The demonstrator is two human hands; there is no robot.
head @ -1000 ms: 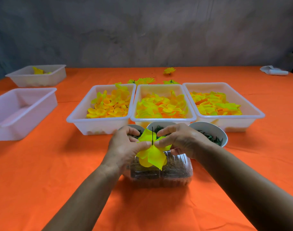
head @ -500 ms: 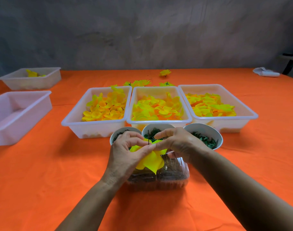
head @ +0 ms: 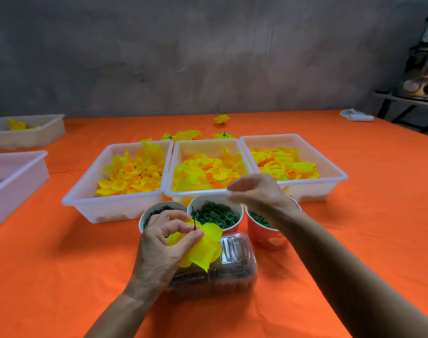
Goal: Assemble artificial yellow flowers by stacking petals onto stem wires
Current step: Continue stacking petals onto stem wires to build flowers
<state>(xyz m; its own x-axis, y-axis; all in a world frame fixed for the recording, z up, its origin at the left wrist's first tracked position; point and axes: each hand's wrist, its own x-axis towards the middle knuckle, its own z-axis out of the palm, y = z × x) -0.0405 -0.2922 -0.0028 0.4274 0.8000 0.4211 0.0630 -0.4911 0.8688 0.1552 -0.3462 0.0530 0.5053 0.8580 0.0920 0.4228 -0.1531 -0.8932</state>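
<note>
My left hand [head: 159, 242] pinches a thin dark stem wire [head: 194, 219] with bright yellow petals [head: 203, 252] stacked on it, above a clear plastic box [head: 234, 262] of dark parts. Apart from the flower, my right hand [head: 256, 191] hovers over the middle cup of green rings [head: 215, 214], fingers loosely extended and holding nothing I can see. Behind stand three white trays of yellow and orange petals: left [head: 86, 193], middle [head: 181, 147] and right [head: 339, 178].
Two more cups flank the middle one: one at the left [head: 144, 215], a red one at the right [head: 264, 237]. A white tray [head: 18, 181] and another holding a yellow piece [head: 32, 135] sit far left. Finished flowers [head: 183, 135] lie behind the trays. White cloth [head: 354, 115] far right.
My right hand has let go of the flower and risen toward the middle tray. My left hand keeps the stem and petals, now slightly lower and to the left.
</note>
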